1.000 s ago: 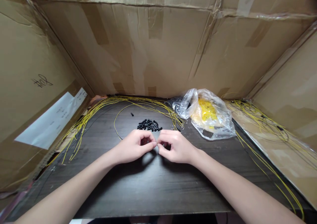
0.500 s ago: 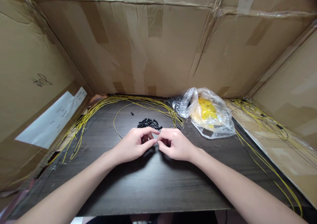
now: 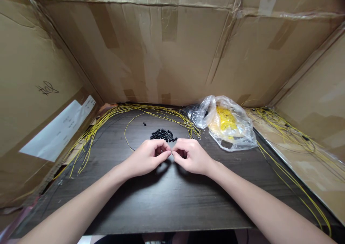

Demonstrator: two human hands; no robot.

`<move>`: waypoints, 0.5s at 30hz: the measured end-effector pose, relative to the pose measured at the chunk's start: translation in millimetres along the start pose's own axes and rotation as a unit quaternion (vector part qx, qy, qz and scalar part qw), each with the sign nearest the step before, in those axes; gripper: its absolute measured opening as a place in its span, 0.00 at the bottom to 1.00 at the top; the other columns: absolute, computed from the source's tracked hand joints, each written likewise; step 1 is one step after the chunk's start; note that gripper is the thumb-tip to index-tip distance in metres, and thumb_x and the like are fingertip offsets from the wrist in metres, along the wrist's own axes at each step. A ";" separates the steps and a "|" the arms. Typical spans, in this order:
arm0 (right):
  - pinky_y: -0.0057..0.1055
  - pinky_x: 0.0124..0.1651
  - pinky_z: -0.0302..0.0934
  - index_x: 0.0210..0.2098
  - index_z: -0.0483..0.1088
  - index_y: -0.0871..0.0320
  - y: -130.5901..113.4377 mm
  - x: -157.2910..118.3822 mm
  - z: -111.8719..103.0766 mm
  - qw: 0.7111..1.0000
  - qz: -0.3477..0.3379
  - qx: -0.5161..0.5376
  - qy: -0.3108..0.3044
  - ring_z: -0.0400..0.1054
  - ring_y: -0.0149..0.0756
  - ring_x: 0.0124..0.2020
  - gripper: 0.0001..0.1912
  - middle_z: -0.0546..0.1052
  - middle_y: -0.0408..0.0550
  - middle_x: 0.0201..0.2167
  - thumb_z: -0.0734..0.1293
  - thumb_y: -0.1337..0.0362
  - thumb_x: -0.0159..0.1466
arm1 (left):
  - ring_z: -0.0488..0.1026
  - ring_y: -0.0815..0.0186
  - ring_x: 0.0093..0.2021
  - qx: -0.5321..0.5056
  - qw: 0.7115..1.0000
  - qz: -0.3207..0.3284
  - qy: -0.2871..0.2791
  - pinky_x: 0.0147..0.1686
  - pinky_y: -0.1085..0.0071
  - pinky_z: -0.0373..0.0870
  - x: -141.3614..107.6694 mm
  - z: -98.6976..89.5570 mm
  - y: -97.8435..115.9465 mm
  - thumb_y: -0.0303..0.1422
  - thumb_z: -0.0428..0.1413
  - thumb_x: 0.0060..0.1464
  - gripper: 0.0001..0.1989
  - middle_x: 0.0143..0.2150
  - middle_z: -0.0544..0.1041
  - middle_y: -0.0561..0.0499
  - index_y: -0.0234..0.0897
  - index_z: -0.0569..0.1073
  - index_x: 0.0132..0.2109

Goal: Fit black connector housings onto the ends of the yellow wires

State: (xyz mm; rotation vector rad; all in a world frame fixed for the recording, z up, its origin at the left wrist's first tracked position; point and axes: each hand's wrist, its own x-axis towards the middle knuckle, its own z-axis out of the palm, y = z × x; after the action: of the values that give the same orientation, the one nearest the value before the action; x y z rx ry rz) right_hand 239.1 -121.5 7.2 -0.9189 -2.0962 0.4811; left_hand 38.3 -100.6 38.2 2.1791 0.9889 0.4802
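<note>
My left hand [image 3: 149, 158] is closed in a pinch, thumb against forefinger. A thin yellow wire [image 3: 124, 132] loops down from the bundle and disappears behind this hand, its end hidden by the fingers. Fingertip to fingertip with it, my right hand [image 3: 192, 157] is also pinched shut; whatever tiny piece lies between its fingers is too small to make out. Just beyond both hands lies a heap of small black cylindrical pieces [image 3: 162, 134]. One single black piece [image 3: 145, 123] rests apart, to the left of the heap.
A bundle of yellow wires [image 3: 107, 114] arcs along the back and left of the dark table [image 3: 167, 208]. A clear plastic bag [image 3: 242, 132] with small yellow parts stands at the back right. More yellow wires [image 3: 285, 129] lie along the right side. Cardboard walls [image 3: 188, 49] surround the table.
The fingertips of both hands have drawn slightly closer together, with the left forefinger curling in. The wires, the heap and the bag stay in place; the view has shifted very slightly.
</note>
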 end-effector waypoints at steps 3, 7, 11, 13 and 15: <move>0.27 0.31 0.54 0.25 0.69 0.60 -0.5 1.5 0.7 0.999 0.028 0.013 0.011 0.61 0.29 0.26 0.06 0.70 0.42 0.23 0.65 0.73 0.58 | 0.66 0.70 0.28 0.029 0.999 0.035 0.014 0.29 0.73 0.62 -0.9 0.7 -2.1 0.37 0.52 0.62 0.09 0.29 0.72 0.54 0.36 0.72 0.39; 0.26 0.30 0.53 0.24 0.70 0.60 -1.4 3.3 2.1 0.997 0.069 0.045 0.012 0.61 0.28 0.25 0.07 0.70 0.42 0.22 0.65 0.74 0.57 | 0.67 0.69 0.31 0.087 0.990 0.100 0.041 0.33 0.72 0.62 -1.2 0.4 -6.8 0.34 0.52 0.62 0.06 0.33 0.73 0.53 0.37 0.72 0.40; 0.25 0.29 0.54 0.23 0.71 0.61 -1.5 4.3 4.0 0.987 0.122 0.103 0.007 0.62 0.27 0.24 0.08 0.71 0.42 0.22 0.64 0.72 0.57 | 0.67 0.69 0.34 0.112 0.983 0.135 0.045 0.35 0.71 0.62 -0.8 -0.7 -10.5 0.32 0.50 0.64 0.06 0.36 0.72 0.51 0.37 0.71 0.40; 0.25 0.29 0.55 0.24 0.72 0.61 -0.4 4.6 5.0 0.975 0.160 0.153 0.000 0.63 0.28 0.23 0.07 0.72 0.43 0.21 0.64 0.71 0.57 | 0.67 0.68 0.34 0.124 0.981 0.145 0.042 0.36 0.71 0.62 -0.7 -1.2 -11.1 0.31 0.50 0.64 0.06 0.36 0.72 0.51 0.37 0.71 0.41; 0.24 0.28 0.56 0.24 0.72 0.61 1.2 5.0 5.8 0.960 0.194 0.203 -0.011 0.63 0.27 0.22 0.07 0.73 0.43 0.21 0.63 0.70 0.57 | 0.67 0.68 0.35 0.140 0.978 0.152 0.040 0.36 0.71 0.62 -0.8 -1.5 -11.4 0.31 0.49 0.65 0.06 0.37 0.72 0.51 0.38 0.71 0.42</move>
State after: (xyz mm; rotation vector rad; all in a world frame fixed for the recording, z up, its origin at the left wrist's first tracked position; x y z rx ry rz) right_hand 233.0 -117.2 5.4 -1.0746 -1.7371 1.0840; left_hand 31.2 -95.1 31.1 2.6028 0.8047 0.6045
